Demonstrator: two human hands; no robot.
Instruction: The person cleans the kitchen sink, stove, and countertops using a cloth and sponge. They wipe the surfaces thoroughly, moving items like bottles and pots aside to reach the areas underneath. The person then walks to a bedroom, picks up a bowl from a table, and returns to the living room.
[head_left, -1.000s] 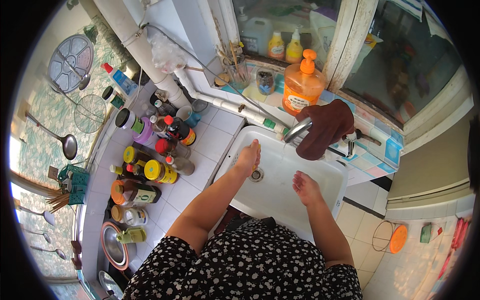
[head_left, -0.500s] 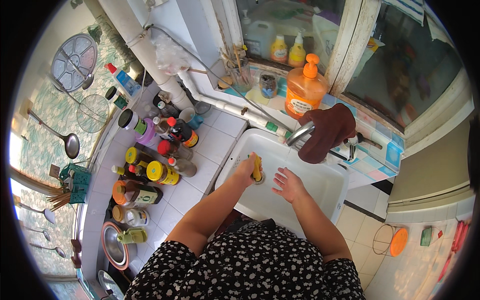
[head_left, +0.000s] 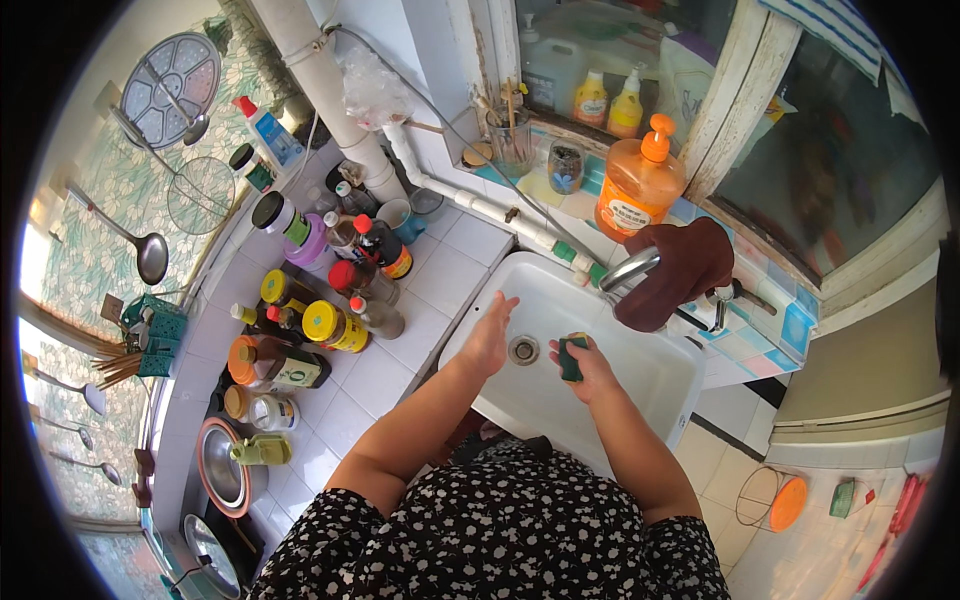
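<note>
Over the right part of the white sink (head_left: 640, 400), my right hand (head_left: 592, 368) grips a sponge (head_left: 571, 358) with a dark green face and a yellow edge. My left hand (head_left: 487, 338) is held over the sink's left side, fingers stretched out and nothing in it. Between the two hands the round metal drain (head_left: 523, 350) shows in the basin floor. A curved chrome faucet (head_left: 630, 268) reaches over the back of the sink, with a dark brown cloth (head_left: 685, 275) draped over it.
Left of the sink, a tiled counter (head_left: 425, 325) carries several bottles and jars, among them a yellow-lidded jar (head_left: 335, 327). An orange pump bottle (head_left: 637, 185) stands on the ledge behind the faucet. A white pipe (head_left: 465, 197) runs along the back.
The sponge has passed from my left hand to my right. My left hand is now empty with its fingers extended. The view has shifted slightly.
</note>
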